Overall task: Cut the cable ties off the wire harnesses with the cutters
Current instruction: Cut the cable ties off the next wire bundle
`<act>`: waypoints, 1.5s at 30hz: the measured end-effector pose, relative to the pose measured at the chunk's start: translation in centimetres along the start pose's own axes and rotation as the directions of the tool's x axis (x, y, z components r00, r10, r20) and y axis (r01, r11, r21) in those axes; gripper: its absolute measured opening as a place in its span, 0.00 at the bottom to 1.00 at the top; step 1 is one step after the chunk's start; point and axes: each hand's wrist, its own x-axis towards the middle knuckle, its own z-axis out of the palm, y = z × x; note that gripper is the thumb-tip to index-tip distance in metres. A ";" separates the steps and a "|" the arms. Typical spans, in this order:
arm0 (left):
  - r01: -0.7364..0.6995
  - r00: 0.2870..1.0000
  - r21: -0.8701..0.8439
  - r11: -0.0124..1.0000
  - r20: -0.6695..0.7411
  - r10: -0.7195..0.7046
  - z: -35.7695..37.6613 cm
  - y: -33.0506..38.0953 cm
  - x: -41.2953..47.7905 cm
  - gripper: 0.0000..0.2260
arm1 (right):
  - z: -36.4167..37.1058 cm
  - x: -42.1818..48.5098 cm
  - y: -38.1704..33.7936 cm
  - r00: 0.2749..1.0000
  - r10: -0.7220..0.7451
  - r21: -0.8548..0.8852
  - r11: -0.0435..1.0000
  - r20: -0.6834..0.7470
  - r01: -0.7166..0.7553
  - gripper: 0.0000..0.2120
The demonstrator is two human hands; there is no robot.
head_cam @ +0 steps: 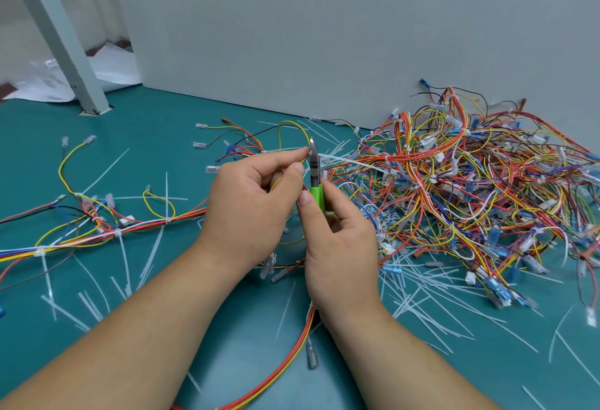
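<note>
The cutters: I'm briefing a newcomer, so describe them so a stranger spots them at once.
Start at the big harness pile against the wall on the right, then look left to the right hand at centre. It holds the cutters upright, tip up. Nothing else nearby has a bright green handle.

Wiring workshop: a heap of harnesses on a teal surface, cut ties strewn around it, grey panel behind it, metal post far left of it.
</note>
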 end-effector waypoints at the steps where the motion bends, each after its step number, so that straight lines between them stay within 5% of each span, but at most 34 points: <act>1: -0.001 1.000 0.000 1.000 -0.003 0.001 0.0 0.1 0.0 0.13 | 0.0 0.0 0.0 1.000 -0.006 -0.009 1.000 -0.001 0.006 0.12; 31: -0.017 0.997 0.028 0.999 -0.069 0.019 0.3 0.0 -0.1 0.06 | 0.0 -0.1 -0.4 0.998 0.058 0.022 0.998 0.000 -0.058 0.10; 35: -0.028 0.997 0.049 0.998 -0.068 0.031 0.3 0.1 -0.1 0.08 | 0.0 -0.2 -0.5 0.999 0.039 0.022 0.999 0.033 -0.040 0.17; 45: 0.083 0.995 -0.040 0.996 -0.044 -0.085 0.1 -0.3 0.2 0.06 | 0.1 0.0 -0.4 0.979 0.184 0.168 0.966 0.084 -0.196 0.17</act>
